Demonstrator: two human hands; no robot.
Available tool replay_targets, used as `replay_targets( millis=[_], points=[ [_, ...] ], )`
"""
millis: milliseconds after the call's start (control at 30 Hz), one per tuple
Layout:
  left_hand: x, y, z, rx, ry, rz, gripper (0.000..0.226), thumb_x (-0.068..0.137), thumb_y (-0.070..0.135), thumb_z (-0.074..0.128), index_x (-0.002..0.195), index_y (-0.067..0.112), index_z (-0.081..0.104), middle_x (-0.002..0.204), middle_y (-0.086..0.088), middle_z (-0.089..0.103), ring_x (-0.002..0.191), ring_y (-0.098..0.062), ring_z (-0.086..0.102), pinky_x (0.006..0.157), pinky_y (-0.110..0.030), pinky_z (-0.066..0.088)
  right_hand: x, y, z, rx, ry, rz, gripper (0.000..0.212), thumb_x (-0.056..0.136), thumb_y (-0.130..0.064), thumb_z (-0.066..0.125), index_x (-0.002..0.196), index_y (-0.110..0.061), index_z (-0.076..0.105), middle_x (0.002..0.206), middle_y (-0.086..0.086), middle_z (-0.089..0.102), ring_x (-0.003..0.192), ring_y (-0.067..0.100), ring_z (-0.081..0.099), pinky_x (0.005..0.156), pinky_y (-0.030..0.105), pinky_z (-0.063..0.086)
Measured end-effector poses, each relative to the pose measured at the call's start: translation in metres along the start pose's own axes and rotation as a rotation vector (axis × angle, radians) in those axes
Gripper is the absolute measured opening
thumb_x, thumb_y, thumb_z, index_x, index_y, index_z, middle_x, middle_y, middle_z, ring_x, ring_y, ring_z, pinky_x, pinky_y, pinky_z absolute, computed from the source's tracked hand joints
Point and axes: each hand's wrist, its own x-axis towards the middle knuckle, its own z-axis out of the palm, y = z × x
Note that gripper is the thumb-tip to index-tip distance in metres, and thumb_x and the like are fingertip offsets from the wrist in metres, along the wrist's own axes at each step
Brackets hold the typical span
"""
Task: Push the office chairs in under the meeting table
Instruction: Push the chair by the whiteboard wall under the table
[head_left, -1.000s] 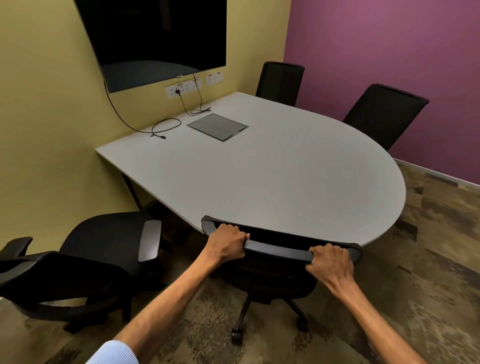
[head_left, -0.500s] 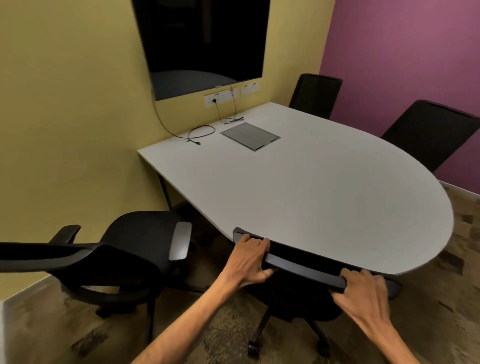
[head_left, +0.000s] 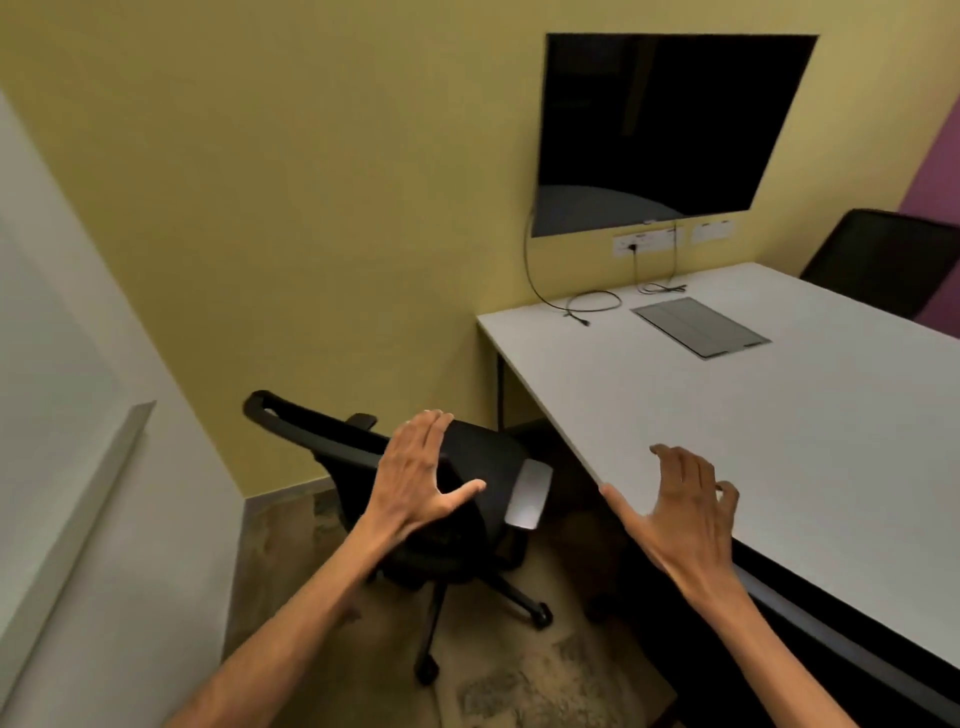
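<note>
fingers (head_left: 675, 470) spread wide on both hands — nothing gripped.

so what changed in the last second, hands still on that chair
No. Both hands let go of the pushed-in chair's backrest, which sits against the table. The left hand and right hand are open, and the view has swung left to the pulled-out chair. That chair, the cables and the screen stayed put.

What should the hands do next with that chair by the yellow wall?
Probably close both hands on the backrest of the black chair. The left hand hovers open near it, the right hand is open over the table edge, and the chair stands clear of the table, not tucked under.
</note>
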Motion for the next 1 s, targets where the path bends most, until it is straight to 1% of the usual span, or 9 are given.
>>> replay_targets(
  millis=[133,300,400,567,667,733,800,900,1000],
  points=[
    [-0.013,-0.063,-0.041,0.045,0.050,-0.106,0.098,0.073,0.081,0.049,0.140,0.010,0.037,0.143,-0.014,0.045,0.134,-0.029,0.039,0.113,-0.047,0.031,0.017,-0.067,0.011,0.008,-0.002,-0.081,0.082,0.075,-0.081,0.044,0.130,-0.020,0.041,0.131,0.006,0.050,0.124,0.025,0.043,0.098,0.054,0.034],
    [-0.038,-0.129,-0.086,0.097,0.097,-0.179,0.100,0.072,0.081,0.048,0.140,0.008,0.036,0.144,-0.016,0.045,0.135,-0.030,0.039,0.114,-0.047,0.030,0.022,-0.162,0.026,0.055,0.030,-0.194,0.077,0.076,-0.077,0.044,0.125,-0.019,0.043,0.126,0.005,0.050,0.119,0.023,0.045,0.095,0.052,0.035],
    [-0.057,-0.168,-0.109,0.131,0.090,-0.231,0.102,0.073,0.082,0.046,0.141,0.007,0.035,0.145,-0.016,0.043,0.137,-0.031,0.036,0.113,-0.048,0.030,0.023,-0.213,0.037,0.070,0.039,-0.243,0.076,0.076,-0.078,0.043,0.124,-0.019,0.044,0.123,0.004,0.051,0.116,0.022,0.045,0.094,0.050,0.035],
    [-0.088,-0.229,-0.132,0.170,0.107,-0.287,0.099,0.072,0.080,0.049,0.139,0.008,0.035,0.144,-0.016,0.043,0.136,-0.031,0.036,0.113,-0.046,0.029,0.016,-0.287,0.060,0.094,0.014,-0.302,0.077,0.077,-0.079,0.042,0.123,-0.018,0.046,0.123,0.004,0.052,0.115,0.022,0.046,0.092,0.050,0.037],
    [-0.096,-0.250,-0.133,0.165,0.104,-0.302,0.099,0.071,0.079,0.051,0.139,0.009,0.035,0.144,-0.016,0.043,0.137,-0.031,0.035,0.113,-0.046,0.029,0.012,-0.312,0.072,0.091,-0.018,-0.320,0.077,0.078,-0.078,0.041,0.123,-0.016,0.047,0.121,0.005,0.053,0.113,0.021,0.047,0.091,0.048,0.039],
    [-0.098,-0.261,-0.128,0.163,0.084,-0.306,0.100,0.071,0.079,0.050,0.140,0.009,0.035,0.145,-0.016,0.043,0.137,-0.031,0.035,0.113,-0.045,0.028,0.011,-0.325,0.085,0.083,-0.049,-0.335,0.075,0.078,-0.078,0.040,0.120,-0.016,0.049,0.119,0.004,0.055,0.109,0.020,0.048,0.090,0.047,0.040],
    [-0.096,-0.269,-0.117,0.154,0.046,-0.319,0.101,0.071,0.079,0.051,0.140,0.008,0.035,0.145,-0.016,0.043,0.137,-0.030,0.036,0.114,-0.045,0.028,0.012,-0.334,0.100,0.079,-0.084,-0.353,0.072,0.079,-0.077,0.040,0.115,-0.015,0.050,0.113,0.003,0.056,0.101,0.019,0.050,0.087,0.043,0.041],
    [-0.086,-0.278,-0.095,0.118,-0.063,-0.293,0.101,0.070,0.078,0.053,0.141,0.008,0.035,0.145,-0.015,0.043,0.136,-0.030,0.037,0.114,-0.044,0.030,0.017,-0.345,0.125,0.096,-0.170,-0.364,0.067,0.079,-0.072,0.046,0.113,-0.014,0.051,0.106,0.003,0.059,0.093,0.019,0.054,0.085,0.040,0.042],
    [-0.066,-0.288,-0.069,0.078,-0.196,-0.220,0.099,0.069,0.075,0.057,0.141,0.010,0.035,0.145,-0.013,0.043,0.135,-0.028,0.038,0.113,-0.042,0.030,0.025,-0.351,0.152,0.070,-0.270,-0.342,0.058,0.078,-0.065,0.053,0.107,-0.014,0.055,0.099,0.001,0.060,0.087,0.020,0.057,0.081,0.038,0.045]
  ],
)
